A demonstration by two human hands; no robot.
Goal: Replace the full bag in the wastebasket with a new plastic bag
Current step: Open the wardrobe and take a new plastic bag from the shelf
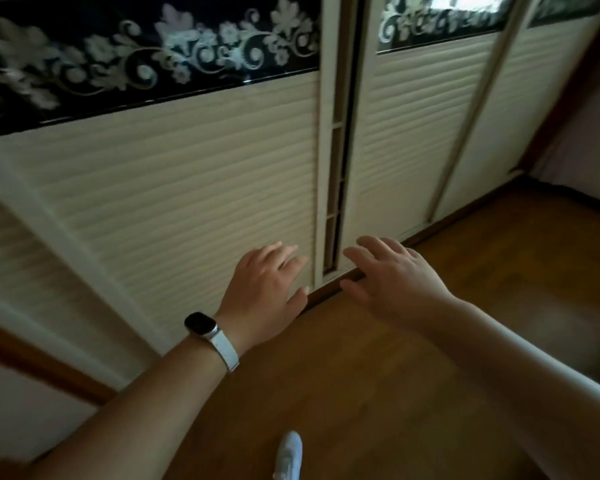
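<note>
Brown wooden floor [378, 358] is seen meeting cream ribbed sliding wardrobe doors [187, 188]. Left hand [267, 292] and right hand [392, 275] are held before the doors, fingers spread, nothing grasped.

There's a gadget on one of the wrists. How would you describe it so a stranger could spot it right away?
Start at the cream sliding closet doors with their black floral band, then look down to the two bare arms reaching over the wooden floor. The smartwatch sits just behind the left hand: a dark square face on a white strap. The right hand has a bare wrist.
</note>
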